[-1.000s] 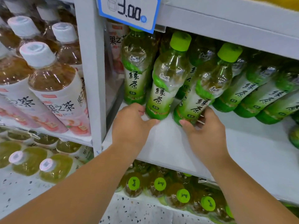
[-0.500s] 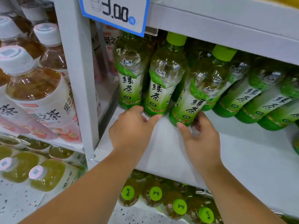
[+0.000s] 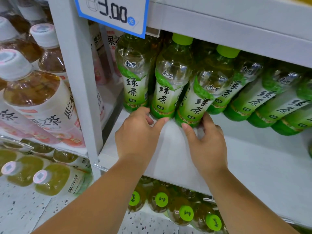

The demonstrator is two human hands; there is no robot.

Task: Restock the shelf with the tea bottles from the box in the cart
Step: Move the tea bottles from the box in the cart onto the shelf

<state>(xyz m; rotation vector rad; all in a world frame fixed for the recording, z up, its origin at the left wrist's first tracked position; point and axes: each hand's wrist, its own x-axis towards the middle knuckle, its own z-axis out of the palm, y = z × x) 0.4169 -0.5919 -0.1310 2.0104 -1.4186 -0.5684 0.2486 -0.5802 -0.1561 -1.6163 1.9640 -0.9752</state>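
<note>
Green tea bottles with green caps and green-white labels stand in a row at the back of a white shelf [image 3: 253, 166]. My left hand [image 3: 140, 132] holds the base of the second bottle from the left [image 3: 168, 85] between thumb and fingers. My right hand [image 3: 206, 142] pinches the base of the third bottle [image 3: 202, 98], which leans to the right. The leftmost bottle [image 3: 133, 78] stands upright beside the left hand. More green tea bottles [image 3: 263, 98] lean further right. The cart and the box are out of view.
A white upright post [image 3: 76, 81] bounds the bay on the left, with white-capped peach tea bottles [image 3: 38, 98] beyond it. A blue-edged price tag [image 3: 111, 12] hangs from the shelf above. Green-capped bottles [image 3: 185, 211] fill the shelf below.
Both hands have pushed their bottles deeper onto the shelf. The two bottles now stand more upright and closer to the leftmost one.
</note>
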